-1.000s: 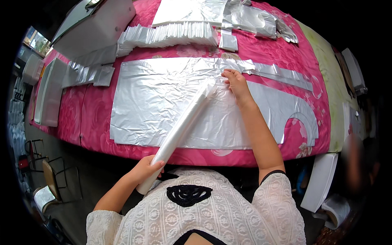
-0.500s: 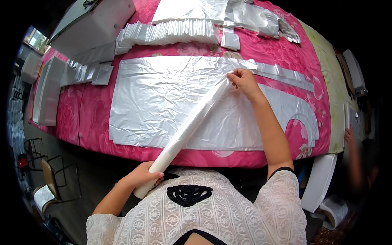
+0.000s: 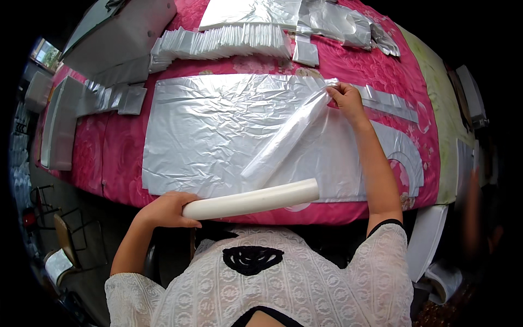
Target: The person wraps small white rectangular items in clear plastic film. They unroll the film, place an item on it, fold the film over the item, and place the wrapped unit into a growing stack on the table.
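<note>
Pink flowered cloth covers the worktop [image 3: 98, 163], spread with a silver sheet [image 3: 218, 131] and stacked bags [image 3: 218, 41]. Near its front edge, the left hand [image 3: 166, 210] has its grip closed round a white roll [image 3: 250, 200]; the right hand [image 3: 346, 98] pinches clear film [image 3: 283, 144] drawn off it.

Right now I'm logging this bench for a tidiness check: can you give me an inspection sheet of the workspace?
Surface: table under a pink floral cloth.
Job's things: white roll at the near edge; clear film drawn from it across a large silver sheet.
Clutter: stack of folded clear bags, silver strips, crumpled silver pieces, curved silver offcut.
Hands: left hand grips the roll's end; right hand pinches the film's far end.
Cables: nothing seen.
Surroundings: chair frames on the floor at left.
</note>
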Demonstrator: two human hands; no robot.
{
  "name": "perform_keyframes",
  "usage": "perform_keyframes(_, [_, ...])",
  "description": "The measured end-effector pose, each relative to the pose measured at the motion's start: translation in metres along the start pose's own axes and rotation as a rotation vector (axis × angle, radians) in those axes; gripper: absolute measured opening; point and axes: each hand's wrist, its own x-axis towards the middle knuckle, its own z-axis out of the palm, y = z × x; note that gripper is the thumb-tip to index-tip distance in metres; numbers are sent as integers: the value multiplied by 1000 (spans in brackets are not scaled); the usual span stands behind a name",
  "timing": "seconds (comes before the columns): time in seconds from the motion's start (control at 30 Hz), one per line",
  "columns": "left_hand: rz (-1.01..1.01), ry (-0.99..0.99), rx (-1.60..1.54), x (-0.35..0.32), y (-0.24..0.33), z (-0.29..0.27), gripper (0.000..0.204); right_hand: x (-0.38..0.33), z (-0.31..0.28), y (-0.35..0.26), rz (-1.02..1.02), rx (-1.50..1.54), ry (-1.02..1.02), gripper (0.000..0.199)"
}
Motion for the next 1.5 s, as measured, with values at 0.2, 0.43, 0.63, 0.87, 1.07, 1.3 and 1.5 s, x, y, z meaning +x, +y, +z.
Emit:
perform_keyframes(0.2, [304, 517, 582, 74, 38, -9, 52, 4, 62, -16, 0, 60, -212, 17])
perform_keyframes(0.43, [781, 302, 707, 103, 26, 43, 71, 15, 71, -17, 55, 72, -284, 16])
perform_keyframes(0.63, [654, 255, 726, 101, 22, 74, 85, 26, 78, -3, 51, -24, 105, 24])
perform_keyframes(0.87, [541, 338, 746, 94, 33, 101, 87, -138, 103, -73, -535, -475, -355, 40])
perform_keyframes(1.07, [521, 350, 747, 94, 35, 107, 86, -152, 83, -40, -587, -734, -159, 44])
perform_keyframes(1.3, [627, 356, 532, 91, 33, 91, 87, -99, 4, -10, -331, -907, 308, 45])
perform_keyframes(1.5, [555, 320, 663, 93, 24, 88, 87, -151, 56, -44, -540, -641, -171, 46])
